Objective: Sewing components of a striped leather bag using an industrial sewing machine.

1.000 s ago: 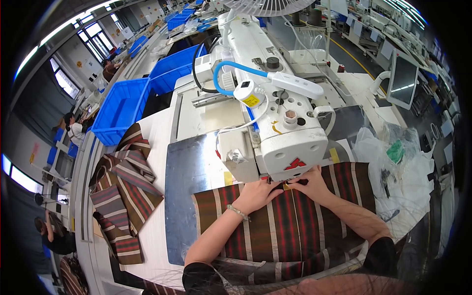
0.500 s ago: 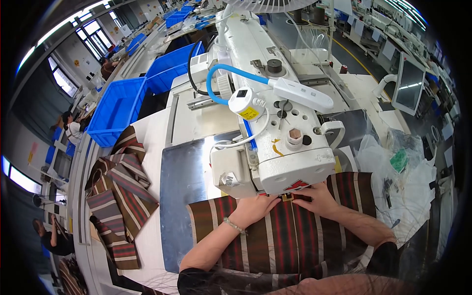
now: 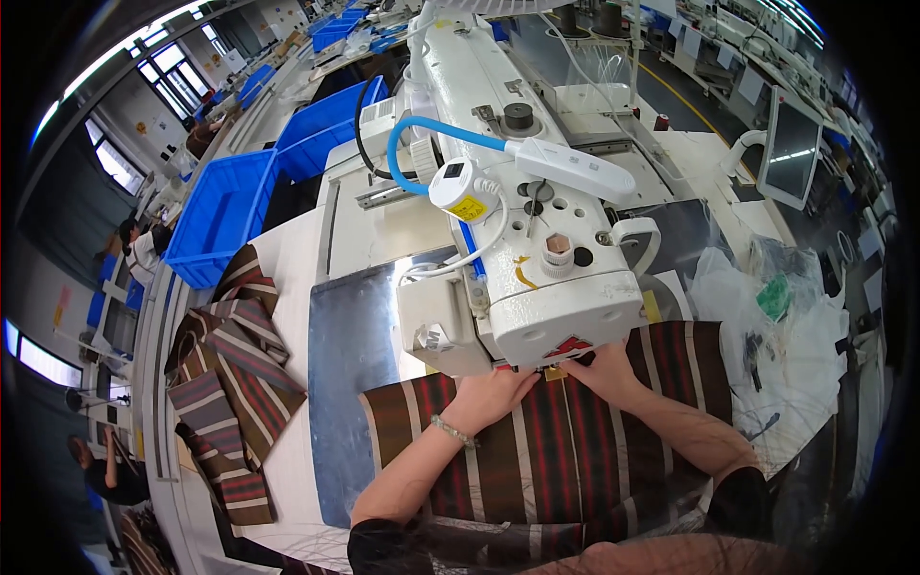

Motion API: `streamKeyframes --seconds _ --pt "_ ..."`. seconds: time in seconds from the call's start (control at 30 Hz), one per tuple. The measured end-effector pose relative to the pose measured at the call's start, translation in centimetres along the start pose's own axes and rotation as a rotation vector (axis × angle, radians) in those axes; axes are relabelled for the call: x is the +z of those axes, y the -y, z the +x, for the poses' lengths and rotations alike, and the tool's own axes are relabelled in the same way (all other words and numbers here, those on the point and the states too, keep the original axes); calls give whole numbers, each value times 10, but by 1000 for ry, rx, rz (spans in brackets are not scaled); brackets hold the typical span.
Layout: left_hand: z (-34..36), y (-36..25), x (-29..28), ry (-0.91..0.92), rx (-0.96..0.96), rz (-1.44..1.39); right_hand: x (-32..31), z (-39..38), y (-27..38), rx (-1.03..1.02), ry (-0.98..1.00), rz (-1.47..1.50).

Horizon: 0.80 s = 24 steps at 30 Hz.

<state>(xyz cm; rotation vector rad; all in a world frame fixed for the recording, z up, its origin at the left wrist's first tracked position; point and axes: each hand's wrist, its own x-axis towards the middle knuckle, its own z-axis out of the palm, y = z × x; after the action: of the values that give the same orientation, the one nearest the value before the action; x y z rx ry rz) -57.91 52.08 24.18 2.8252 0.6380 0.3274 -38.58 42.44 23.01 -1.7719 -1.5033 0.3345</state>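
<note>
A brown, red and cream striped fabric piece (image 3: 546,450) lies under the white sewing machine head (image 3: 565,316) and spreads down toward my lap. My left hand (image 3: 491,398), with a beaded bracelet at the wrist, grips the fabric's far edge just left of the small gold-coloured plate (image 3: 555,374). On that plate's other side, my right hand (image 3: 606,374) holds the same edge, thumb and fingers bent close together. The machine head partly hides the fingertips of both hands. The needle area is mostly hidden too.
More striped pieces (image 3: 235,383) lie heaped on the left of the table. Blue bins (image 3: 220,216) stand behind them. A white lamp with a blue flexible neck (image 3: 450,129) is on the machine. At right are clear plastic bags (image 3: 767,316) and a screen (image 3: 791,149).
The whole view has shifted slightly. My right fingers have drawn in closer to the gold-coloured plate and bent more under the machine head. My left hand stays at the fabric edge.
</note>
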Motion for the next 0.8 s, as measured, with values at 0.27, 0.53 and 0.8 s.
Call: streamKeyframes --seconds 0.27,0.53,0.8 --pt "0 2 5 -7 6 -17 4 -2 12 139 -79 -105" --pt "-3 9 11 -71 6 -153 6 2 9 186 -33 -128" --pt "0 5 5 13 9 -165 6 2 8 180 -51 -131"
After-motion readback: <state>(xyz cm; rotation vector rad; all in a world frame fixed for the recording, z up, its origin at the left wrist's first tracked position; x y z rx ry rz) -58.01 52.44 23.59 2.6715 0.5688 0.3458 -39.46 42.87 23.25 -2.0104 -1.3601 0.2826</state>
